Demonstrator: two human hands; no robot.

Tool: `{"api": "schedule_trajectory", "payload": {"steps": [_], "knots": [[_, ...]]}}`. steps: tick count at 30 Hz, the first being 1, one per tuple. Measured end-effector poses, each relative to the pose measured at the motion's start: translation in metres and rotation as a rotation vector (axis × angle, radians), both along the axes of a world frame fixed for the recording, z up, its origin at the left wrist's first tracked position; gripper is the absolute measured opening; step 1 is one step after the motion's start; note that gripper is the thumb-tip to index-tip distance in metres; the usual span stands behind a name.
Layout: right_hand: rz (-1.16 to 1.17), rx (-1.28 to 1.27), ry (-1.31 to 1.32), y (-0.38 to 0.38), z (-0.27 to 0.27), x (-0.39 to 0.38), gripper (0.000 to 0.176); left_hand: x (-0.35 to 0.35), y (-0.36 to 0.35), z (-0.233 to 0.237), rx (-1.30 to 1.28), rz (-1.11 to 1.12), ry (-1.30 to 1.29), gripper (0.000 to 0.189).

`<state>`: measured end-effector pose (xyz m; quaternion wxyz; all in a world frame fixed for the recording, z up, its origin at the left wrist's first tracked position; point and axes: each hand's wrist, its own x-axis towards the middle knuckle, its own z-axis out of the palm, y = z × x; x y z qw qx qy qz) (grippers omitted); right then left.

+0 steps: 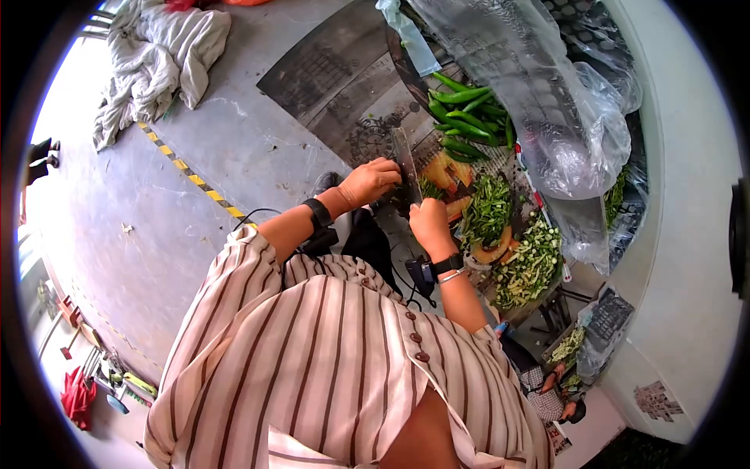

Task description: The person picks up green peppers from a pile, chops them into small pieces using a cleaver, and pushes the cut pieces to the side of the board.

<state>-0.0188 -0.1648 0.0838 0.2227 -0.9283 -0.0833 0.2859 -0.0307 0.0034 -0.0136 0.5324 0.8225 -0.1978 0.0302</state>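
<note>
My right hand [431, 224] is closed round the handle end of a broad knife [406, 162], whose blade points away from me. On the blade's left side, my left hand [373, 181] has its fingers bent together over dark green pieces that are mostly hidden. Chopped green pieces [428, 187] lie just right of the blade, beside an orange-brown board [457, 170]. Further right are a heap of sliced green peppers [486, 209] and a heap of paler chopped pieces [530, 266]. Whole green peppers [469, 117] lie beyond the board.
Clear plastic sheeting [547, 102] spreads over the table's right side. A red and white strip [539, 199] runs beside the heaps. Another person [547, 395] is at the lower right near more chopped greens [568, 344]. A pale cloth [160, 59] lies on the floor, upper left.
</note>
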Motion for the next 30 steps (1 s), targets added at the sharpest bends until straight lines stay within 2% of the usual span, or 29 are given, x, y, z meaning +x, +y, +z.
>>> {"api": "schedule_trajectory", "payload": {"steps": [2, 6, 9, 17, 19, 25, 30], "knots": [[0.045, -0.043, -0.003, 0.0, -0.002, 0.0, 0.02, 0.001, -0.001, -0.001, 0.012, -0.015, -0.029, 0.01], [0.097, -0.046, -0.022, -0.001, -0.005, 0.006, 0.024, 0.003, 0.0, -0.001, 0.01, -0.03, -0.032, 0.009], [0.142, -0.085, -0.029, 0.005, -0.007, 0.01, 0.019, 0.004, 0.001, -0.004, -0.002, -0.025, -0.06, 0.01], [-0.081, -0.004, 0.009, 0.0, -0.035, 0.014, 0.024, 0.004, 0.0, 0.004, -0.002, -0.002, -0.022, 0.009], [-0.143, 0.032, 0.057, 0.001, -0.024, 0.014, 0.025, 0.004, -0.001, 0.003, -0.013, -0.004, -0.016, 0.008], [0.094, -0.04, -0.033, -0.003, -0.003, 0.008, 0.021, 0.005, -0.002, 0.0, 0.025, -0.017, -0.075, 0.004], [0.113, -0.036, -0.037, -0.004, -0.009, 0.009, 0.023, 0.004, 0.0, -0.001, 0.022, -0.013, -0.096, 0.004]]}}
